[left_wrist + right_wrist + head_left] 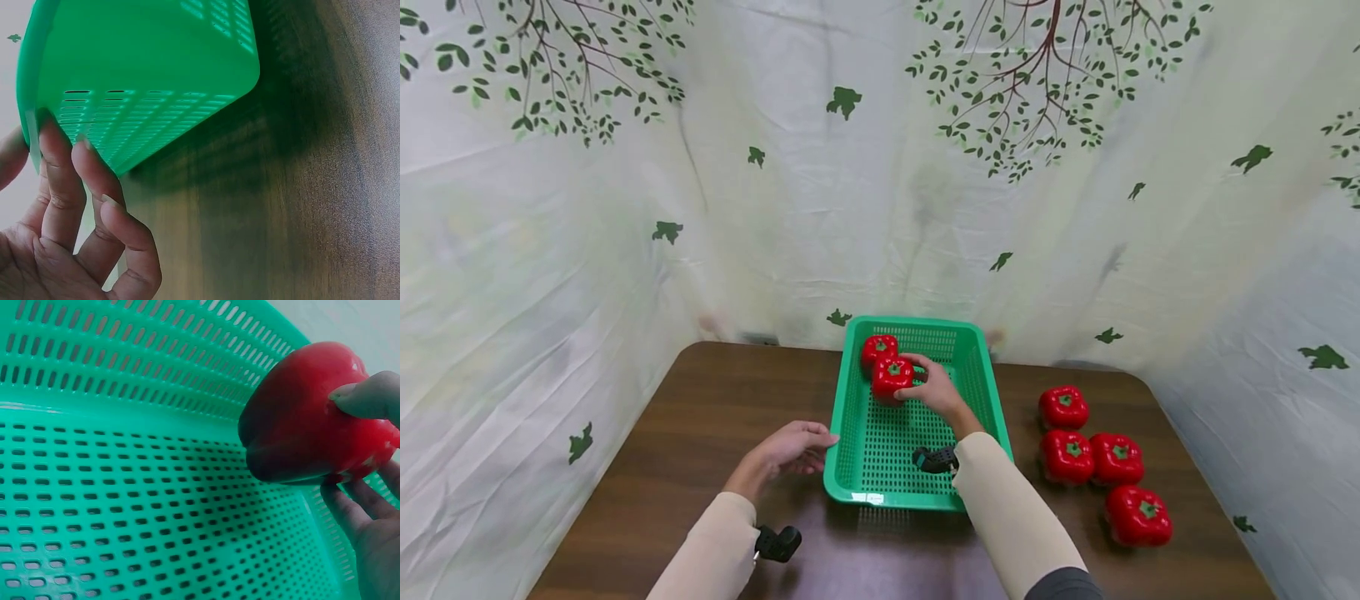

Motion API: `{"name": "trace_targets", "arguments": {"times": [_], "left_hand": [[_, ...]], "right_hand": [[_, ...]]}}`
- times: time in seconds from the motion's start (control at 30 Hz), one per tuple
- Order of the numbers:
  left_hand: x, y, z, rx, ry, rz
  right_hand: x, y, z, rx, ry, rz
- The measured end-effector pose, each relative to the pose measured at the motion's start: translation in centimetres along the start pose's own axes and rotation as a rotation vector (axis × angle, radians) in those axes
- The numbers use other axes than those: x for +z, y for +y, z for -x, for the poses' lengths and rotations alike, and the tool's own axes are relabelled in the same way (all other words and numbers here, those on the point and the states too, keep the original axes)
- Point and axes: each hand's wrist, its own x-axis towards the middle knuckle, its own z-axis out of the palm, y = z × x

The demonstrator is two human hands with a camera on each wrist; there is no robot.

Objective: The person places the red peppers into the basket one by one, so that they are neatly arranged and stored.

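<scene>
My right hand (pixel 934 390) grips a red bell pepper (pixel 892 379) inside the green plastic basket (pixel 992 400), thumb on one side and fingers on the other. In the right wrist view this pepper (pixel 300 419) is tilted above the slotted basket floor. Just behind it, a second red bell pepper (pixel 878 346) sits in the basket's far left corner. At the near left, my left hand (pixel 793 447) pinches the basket's rim between thumb and index finger. The left wrist view shows its other fingers (pixel 94 169) loosely bent beside the basket's outer wall (pixel 144 50).
Several red bell peppers (pixel 1066 456) stand on the brown wooden table (pixel 737 392) to the right of the basket. The nearest pepper (pixel 1138 516) is close to the table's right side. A pale leaf-printed curtain (pixel 880 208) hangs around the table.
</scene>
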Motion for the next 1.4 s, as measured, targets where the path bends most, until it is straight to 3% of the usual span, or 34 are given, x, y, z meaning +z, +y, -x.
{"name": "trace_targets", "arguments": {"times": [0.7,1.4], "left_hand": [[0.1,0.0,0.2,-0.014,0.005,0.006],[0.4,-0.1,0.1,-0.018,0.034,0.01]], "right_hand": [[3.0,1.7,-0.9,0.083,0.052,0.037],[3.4,1.7,-1.0,0.088,0.059,-0.014]]}}
